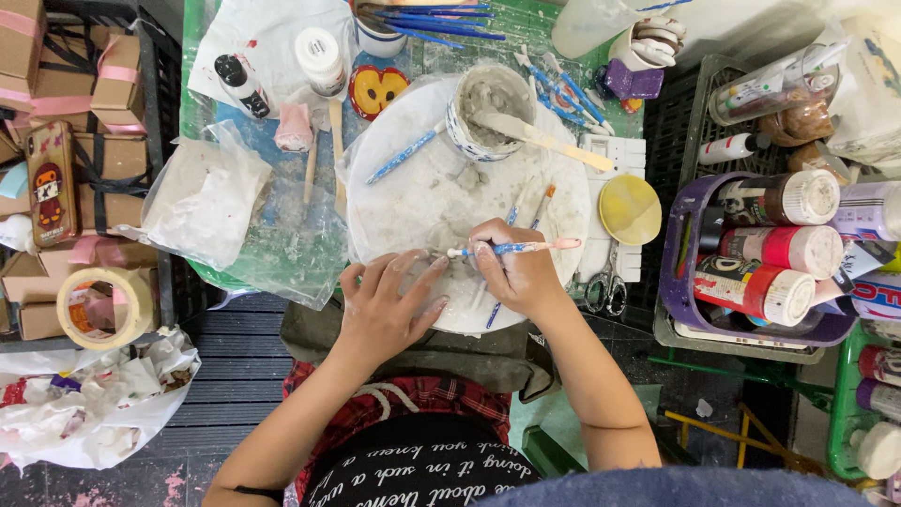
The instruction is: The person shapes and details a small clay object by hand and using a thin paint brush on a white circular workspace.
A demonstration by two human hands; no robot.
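Right hand (518, 274): fingers closed around a thin blue-speckled tool (511, 249), held level just below the middle of the frame, its pale tip pointing right.
Left hand (385, 305): lies flat with fingers spread and loose, holding nothing, fingertips touching the grey clay (441, 246) just left of the tool.
Grey clay: a small lump at the lower middle of the round white board (413, 202), between the two hands; its shape is too smeared to tell.
Round white board: fills the centre of the frame, dusted grey, on a green mat (282, 258) covered with clear plastic.
Cup (490, 110): at the board's upper edge, holding grey paste, with a flat wooden stick (544, 139) lying across its rim.
Other tools: a second blue-speckled stick (401, 157) lies on the board's upper left.
Yellow lid (630, 209): just right of the board.
Scissors (607, 289): below the lid.
Paint bottles (784, 249): lying in a purple tray (678, 246) at the right edge.
Tape roll (105, 306): left edge, beside cardboard boxes (103, 84).
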